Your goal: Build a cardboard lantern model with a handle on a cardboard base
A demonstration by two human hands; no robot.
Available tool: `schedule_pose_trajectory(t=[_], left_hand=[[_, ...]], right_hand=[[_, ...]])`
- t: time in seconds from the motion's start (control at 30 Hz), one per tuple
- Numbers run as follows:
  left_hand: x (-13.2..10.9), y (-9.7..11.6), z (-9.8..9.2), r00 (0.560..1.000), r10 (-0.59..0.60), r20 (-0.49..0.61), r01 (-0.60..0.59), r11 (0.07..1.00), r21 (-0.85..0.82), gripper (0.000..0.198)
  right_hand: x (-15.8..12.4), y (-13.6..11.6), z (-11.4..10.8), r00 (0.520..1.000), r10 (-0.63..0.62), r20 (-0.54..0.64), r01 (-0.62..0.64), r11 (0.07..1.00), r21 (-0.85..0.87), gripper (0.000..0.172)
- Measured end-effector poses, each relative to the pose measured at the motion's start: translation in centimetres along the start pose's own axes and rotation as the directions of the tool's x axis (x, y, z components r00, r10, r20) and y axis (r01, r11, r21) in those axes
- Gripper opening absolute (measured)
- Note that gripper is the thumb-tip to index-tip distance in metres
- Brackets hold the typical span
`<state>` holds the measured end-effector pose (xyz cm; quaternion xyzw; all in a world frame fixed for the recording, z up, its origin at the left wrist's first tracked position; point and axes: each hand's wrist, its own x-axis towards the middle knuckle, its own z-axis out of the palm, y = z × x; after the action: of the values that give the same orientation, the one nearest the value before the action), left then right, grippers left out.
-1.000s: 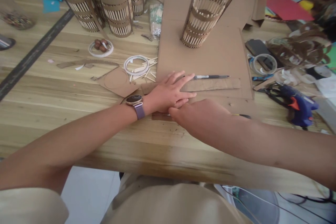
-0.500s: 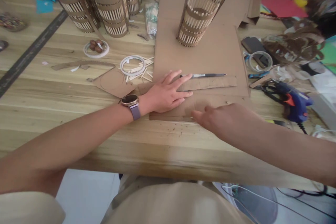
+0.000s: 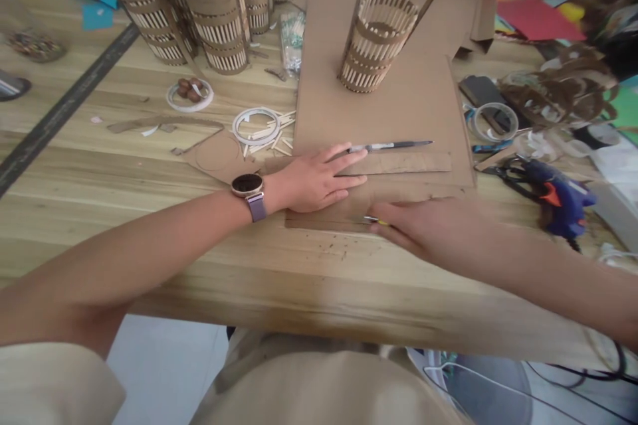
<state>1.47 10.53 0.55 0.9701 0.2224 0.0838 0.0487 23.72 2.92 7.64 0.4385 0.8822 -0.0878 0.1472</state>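
My left hand (image 3: pixel 319 180) lies flat with spread fingers on a brown cardboard sheet (image 3: pixel 379 116) and the left part of a cardboard strip (image 3: pixel 409 163). A pen (image 3: pixel 399 145) rests just above the strip, by my fingertips. My right hand (image 3: pixel 413 222) is closed around a small cutter (image 3: pixel 375 220) with a yellow part and a metal tip, held low over the sheet near its front edge. Most of the cutter is hidden in the fingers. Behind, a round stick basket (image 3: pixel 379 43) stands on the cardboard.
Several stick lanterns (image 3: pixel 216 26) stand at the back left. Tape rings (image 3: pixel 256 126) and loose sticks lie left of the sheet. On the right are a blue glue gun (image 3: pixel 565 199), a clear tape roll (image 3: pixel 494 121) and cardboard scraps (image 3: pixel 563 83).
The cutter's tip and yellow part now show at my right fingertips, which have shifted slightly right. My left hand stays nearly in place. The view has moved a little.
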Motion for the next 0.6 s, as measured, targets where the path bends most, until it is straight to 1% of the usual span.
schedule_pose_trajectory(t=[0.03, 0.07, 0.13, 0.2, 0.33, 0.47, 0.6], left_hand=[[0.0, 0.0, 0.2, 1.000, 0.005, -0.015, -0.005, 1.000, 0.002, 0.044], [0.0, -0.1, 0.3, 1.000, 0.008, -0.027, -0.008, 1.000, 0.004, 0.043], [0.0, -0.3, 0.7, 0.999, 0.014, -0.051, -0.014, 1.000, 0.008, 0.043], [0.0, -0.5, 1.0, 0.997, 0.022, -0.078, -0.021, 1.000, 0.010, 0.042], [0.1, -0.8, 1.4, 0.994, 0.024, -0.108, -0.022, 1.000, 0.016, 0.039], [0.2, -0.8, 1.5, 0.994, 0.022, -0.103, -0.019, 0.999, 0.027, 0.039], [0.2, -0.8, 1.5, 0.994, 0.027, -0.101, -0.024, 0.999, 0.035, 0.038]], right_hand=[[0.9, -1.3, -0.2, 0.998, -0.003, 0.068, 0.005, 0.999, -0.037, 0.031], [1.7, -2.5, -0.4, 0.994, -0.019, 0.110, 0.027, 0.997, -0.066, 0.027], [3.1, -4.4, -0.9, 0.994, -0.058, 0.092, 0.071, 0.986, -0.150, 0.023], [4.0, -5.5, -1.3, 0.992, -0.107, 0.073, 0.122, 0.962, -0.246, 0.023], [4.7, -6.1, -1.6, 0.980, -0.176, 0.094, 0.197, 0.918, -0.343, 0.029], [4.9, -6.2, -1.7, 0.979, -0.172, 0.108, 0.201, 0.897, -0.393, 0.034], [5.0, -6.6, -2.1, 0.979, -0.167, 0.114, 0.200, 0.894, -0.401, 0.037]])
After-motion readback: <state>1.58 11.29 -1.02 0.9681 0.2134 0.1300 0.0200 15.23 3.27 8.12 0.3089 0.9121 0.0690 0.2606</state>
